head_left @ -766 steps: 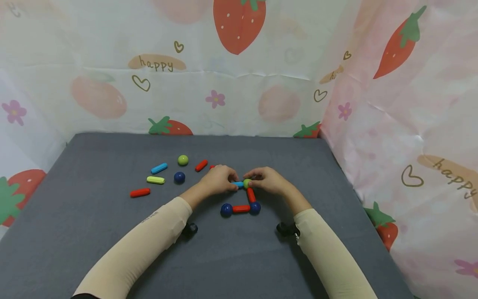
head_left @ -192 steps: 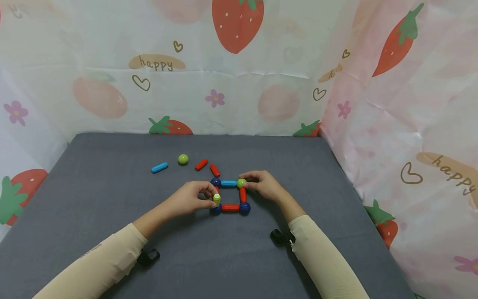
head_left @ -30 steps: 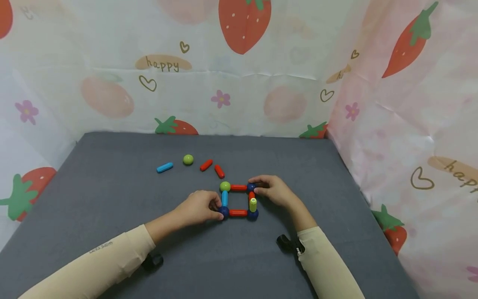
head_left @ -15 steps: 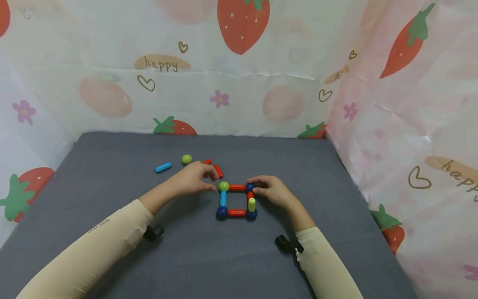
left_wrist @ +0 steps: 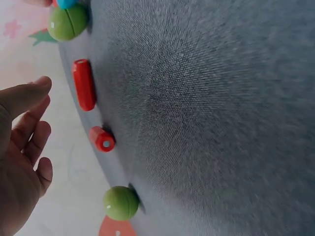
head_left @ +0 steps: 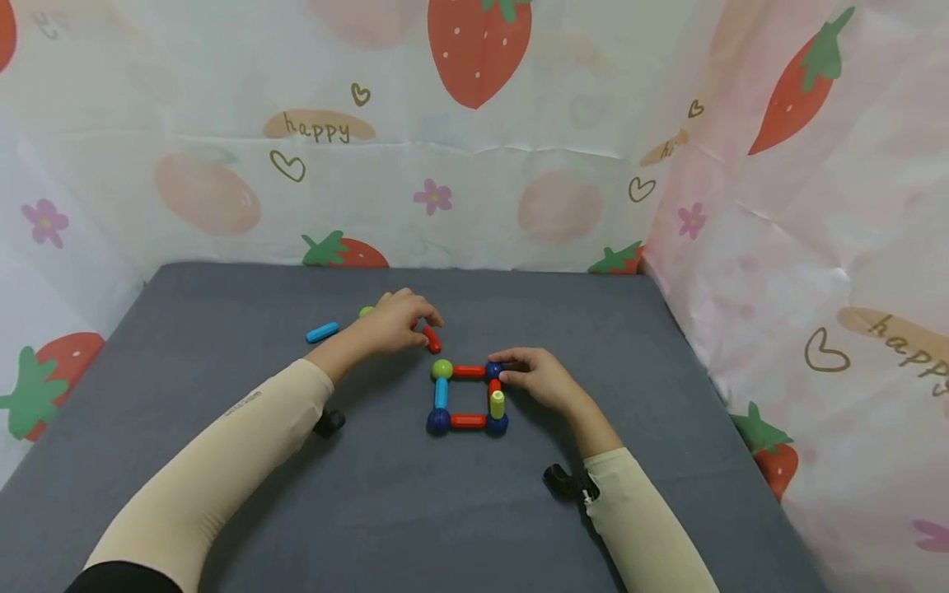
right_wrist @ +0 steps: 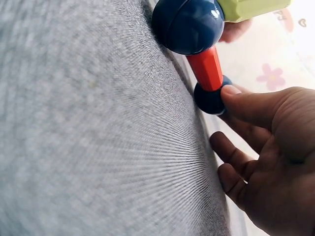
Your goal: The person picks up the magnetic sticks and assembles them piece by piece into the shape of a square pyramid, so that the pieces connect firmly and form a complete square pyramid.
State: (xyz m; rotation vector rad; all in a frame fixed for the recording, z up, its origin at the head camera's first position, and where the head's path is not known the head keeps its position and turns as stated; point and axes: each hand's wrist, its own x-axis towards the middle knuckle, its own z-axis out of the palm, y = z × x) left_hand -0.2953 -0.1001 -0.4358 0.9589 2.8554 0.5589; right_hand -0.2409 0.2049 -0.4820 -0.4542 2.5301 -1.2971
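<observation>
My right hand point(head_left: 539, 375) pinches the dark blue ball point(right_wrist: 209, 101) at the far right corner of a square of rods and balls. Red rods, such as the near one point(head_left: 468, 421), form three sides and a light blue rod point(head_left: 441, 394) the left side. A green ball point(head_left: 441, 370) marks the far left corner. From the near right blue ball point(head_left: 496, 426) a yellow-green rod point(head_left: 497, 404) stands upright. My left hand point(head_left: 396, 321), fingers relaxed and holding nothing, hovers over two loose red rods, one lying point(left_wrist: 83, 84) and the other end-on point(left_wrist: 102, 139) in the left wrist view.
A loose light blue rod point(head_left: 322, 332) lies left of my left hand. The loose green ball point(left_wrist: 121, 203) is mostly hidden behind that hand in the head view. Grey cloth point(head_left: 415, 511) covers the table, with a printed curtain point(head_left: 474, 231) behind it.
Since 6.4 s ago the square has been turned and the yellow-green rod left standing on it. My left hand has let go of the near left ball and moved back to the loose rods.
</observation>
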